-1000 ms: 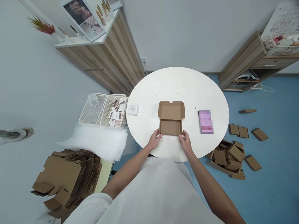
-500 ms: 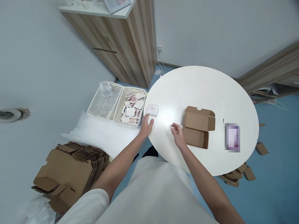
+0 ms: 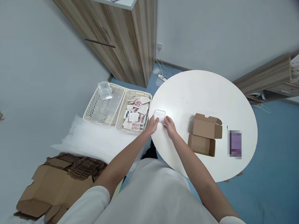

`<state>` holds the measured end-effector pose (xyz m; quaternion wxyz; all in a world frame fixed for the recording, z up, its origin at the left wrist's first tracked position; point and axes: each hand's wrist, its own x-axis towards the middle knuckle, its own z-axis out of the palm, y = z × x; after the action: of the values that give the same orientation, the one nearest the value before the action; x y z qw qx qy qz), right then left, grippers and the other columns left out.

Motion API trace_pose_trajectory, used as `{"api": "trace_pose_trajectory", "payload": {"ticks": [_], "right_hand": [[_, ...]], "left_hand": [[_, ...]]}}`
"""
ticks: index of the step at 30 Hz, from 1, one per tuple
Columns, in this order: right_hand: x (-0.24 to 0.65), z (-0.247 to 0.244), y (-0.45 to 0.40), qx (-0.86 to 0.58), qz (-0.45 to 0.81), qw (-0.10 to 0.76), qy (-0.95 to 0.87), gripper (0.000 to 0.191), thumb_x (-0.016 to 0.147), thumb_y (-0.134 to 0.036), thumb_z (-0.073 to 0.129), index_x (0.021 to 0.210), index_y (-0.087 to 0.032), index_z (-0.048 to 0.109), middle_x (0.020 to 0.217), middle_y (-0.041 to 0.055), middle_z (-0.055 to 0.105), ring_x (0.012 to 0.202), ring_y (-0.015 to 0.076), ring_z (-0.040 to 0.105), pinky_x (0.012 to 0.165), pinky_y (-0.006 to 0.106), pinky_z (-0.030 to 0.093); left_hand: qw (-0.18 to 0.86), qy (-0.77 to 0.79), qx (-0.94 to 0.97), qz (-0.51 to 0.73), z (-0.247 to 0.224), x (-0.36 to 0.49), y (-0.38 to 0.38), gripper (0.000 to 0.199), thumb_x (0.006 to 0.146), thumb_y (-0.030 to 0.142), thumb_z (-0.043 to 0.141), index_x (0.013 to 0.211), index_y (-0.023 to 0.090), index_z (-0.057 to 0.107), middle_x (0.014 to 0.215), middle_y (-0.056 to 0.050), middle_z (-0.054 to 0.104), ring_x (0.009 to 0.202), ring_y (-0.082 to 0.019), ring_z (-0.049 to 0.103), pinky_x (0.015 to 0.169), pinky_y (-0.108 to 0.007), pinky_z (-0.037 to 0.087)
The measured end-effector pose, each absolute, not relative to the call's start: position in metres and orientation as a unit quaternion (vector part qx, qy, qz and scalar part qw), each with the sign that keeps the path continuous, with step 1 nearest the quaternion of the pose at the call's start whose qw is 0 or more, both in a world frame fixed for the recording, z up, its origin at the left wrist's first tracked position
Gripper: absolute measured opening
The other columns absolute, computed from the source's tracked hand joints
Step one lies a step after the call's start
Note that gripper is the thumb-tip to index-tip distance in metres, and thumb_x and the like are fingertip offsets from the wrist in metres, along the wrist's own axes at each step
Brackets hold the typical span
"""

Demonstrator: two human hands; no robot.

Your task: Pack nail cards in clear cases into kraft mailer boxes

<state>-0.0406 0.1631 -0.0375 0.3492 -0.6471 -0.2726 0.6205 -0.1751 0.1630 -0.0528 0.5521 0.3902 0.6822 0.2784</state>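
A small clear plastic case (image 3: pixel 159 114) with something pale inside lies at the left edge of the round white table (image 3: pixel 203 90). My left hand (image 3: pixel 152 125) grips its near left corner, the thumb over the edge. On the case's right side my right hand (image 3: pixel 170 127) has its fingers curled against the rim. Further right on the table, a brown cardboard box (image 3: pixel 204 126) stands with its lid folded back, and its inside shows bare cardboard.
Left of the table are two white baskets, one basket (image 3: pixel 90 107) with clear plastic cases, the other basket (image 3: pixel 118 119) with printed cards. Flattened cardboard boxes (image 3: pixel 53 186) are stacked at lower left. A blurred purple item (image 3: pixel 235 144) lies right of the box.
My right hand has moved left from near the cardboard box to the clear case. My left hand has closed on the case's corner. The whole view has shifted slightly.
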Motion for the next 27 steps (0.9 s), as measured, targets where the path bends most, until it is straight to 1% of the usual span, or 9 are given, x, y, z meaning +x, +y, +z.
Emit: {"api": "trace_pose_trajectory", "payload": {"ticks": [5, 8, 10, 13, 15, 22, 27], "right_hand": [[-0.039, -0.049, 0.167, -0.690, 0.566, 0.332, -0.305, 0.035, 0.069, -0.039, 0.056, 0.098, -0.020, 0.054, 0.104, 0.0064, 0.061, 0.093, 0.0183, 0.058, 0.080, 0.032, 0.047], [-0.029, -0.054, 0.160, -0.709, 0.539, 0.311, -0.331, 0.031, 0.065, -0.036, 0.058, 0.092, -0.020, 0.056, 0.096, 0.0054, 0.063, 0.088, 0.0182, 0.059, 0.078, 0.033, 0.047], [-0.021, -0.053, 0.153, -0.711, 0.532, 0.302, -0.347, 0.030, 0.064, -0.035, 0.058, 0.090, -0.020, 0.056, 0.093, 0.0051, 0.064, 0.086, 0.0183, 0.059, 0.077, 0.034, 0.048], [-0.009, -0.045, 0.142, -0.693, 0.536, 0.310, -0.368, 0.030, 0.064, -0.035, 0.059, 0.089, -0.020, 0.057, 0.094, 0.0054, 0.064, 0.083, 0.0179, 0.060, 0.076, 0.033, 0.048], [-0.001, -0.037, 0.133, -0.676, 0.539, 0.325, -0.383, 0.030, 0.064, -0.035, 0.059, 0.090, -0.019, 0.057, 0.096, 0.0054, 0.063, 0.080, 0.0174, 0.061, 0.075, 0.033, 0.048], [0.061, -0.007, 0.093, -0.656, 0.485, 0.390, -0.427, 0.030, 0.066, -0.038, 0.059, 0.089, -0.019, 0.056, 0.093, 0.0070, 0.064, 0.077, 0.0170, 0.061, 0.072, 0.031, 0.049], [0.128, 0.000, 0.062, -0.671, 0.442, 0.402, -0.439, 0.031, 0.068, -0.041, 0.057, 0.090, -0.020, 0.054, 0.093, 0.0069, 0.064, 0.079, 0.0185, 0.062, 0.072, 0.033, 0.049]], "left_hand": [[0.542, 0.678, 0.382, 0.316, -0.059, -0.174, 0.162, 0.049, 0.078, 0.044, 0.050, 0.118, 0.014, 0.047, 0.126, -0.012, 0.048, 0.115, -0.022, 0.045, 0.095, -0.032, 0.034], [0.533, 0.681, 0.379, 0.329, -0.058, -0.172, 0.156, 0.037, 0.076, 0.036, 0.055, 0.106, 0.014, 0.055, 0.112, -0.012, 0.058, 0.101, -0.019, 0.055, 0.088, -0.031, 0.041], [0.519, 0.689, 0.374, 0.342, -0.056, -0.170, 0.148, 0.027, 0.074, 0.032, 0.058, 0.095, 0.015, 0.058, 0.101, -0.010, 0.062, 0.091, -0.018, 0.059, 0.083, -0.031, 0.044], [0.495, 0.698, 0.371, 0.361, -0.054, -0.163, 0.133, 0.020, 0.070, 0.029, 0.062, 0.085, 0.016, 0.059, 0.089, -0.007, 0.064, 0.081, -0.017, 0.060, 0.078, -0.031, 0.046], [0.485, 0.698, 0.369, 0.375, -0.053, -0.155, 0.122, 0.019, 0.070, 0.029, 0.062, 0.083, 0.016, 0.059, 0.086, -0.006, 0.064, 0.079, -0.016, 0.060, 0.077, -0.032, 0.047], [0.467, 0.659, 0.414, 0.420, -0.031, -0.094, 0.090, 0.024, 0.072, 0.030, 0.059, 0.091, 0.016, 0.055, 0.091, -0.008, 0.062, 0.083, -0.015, 0.060, 0.078, -0.031, 0.047], [0.453, 0.633, 0.485, 0.400, -0.009, -0.029, 0.075, 0.022, 0.073, 0.029, 0.058, 0.091, 0.017, 0.054, 0.091, -0.007, 0.062, 0.083, -0.015, 0.060, 0.076, -0.030, 0.048]]}}
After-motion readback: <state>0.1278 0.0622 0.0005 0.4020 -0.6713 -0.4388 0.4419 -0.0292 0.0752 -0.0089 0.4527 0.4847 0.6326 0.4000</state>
